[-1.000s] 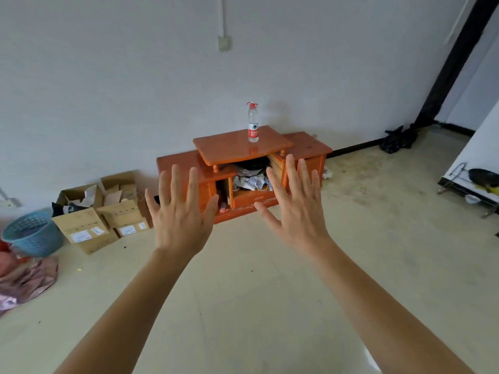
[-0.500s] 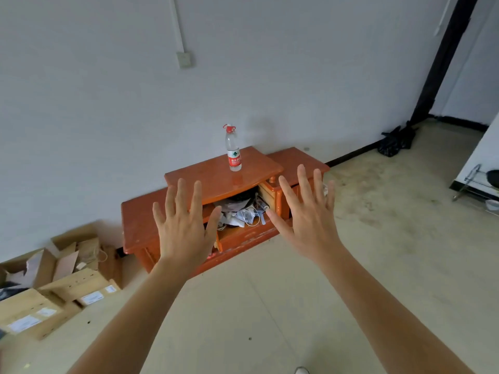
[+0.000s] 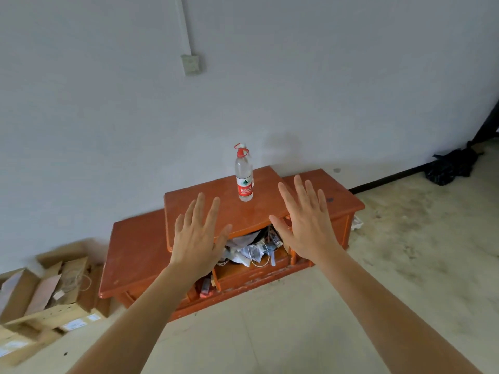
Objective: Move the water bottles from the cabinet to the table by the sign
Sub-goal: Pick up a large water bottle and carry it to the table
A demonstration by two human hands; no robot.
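- Water bottle (image 3: 244,176) is stood upright on the raised top of the orange cabinet (image 3: 140,247), far side.
- Left hand (image 3: 196,238) and right hand (image 3: 307,225) are held out nearer, fingers spread, nothing gripped.

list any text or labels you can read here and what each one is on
"农夫山泉": white characters on the red label of the water bottle standing upright on the orange cabinet; the last character is partly turned away.
Small print under those characters: too small to read.
White stickers on the cardboard boxes at lower left: blurred, unreadable.
Items in the cabinet's open compartment: no legible text.
Wall box: no markings visible.
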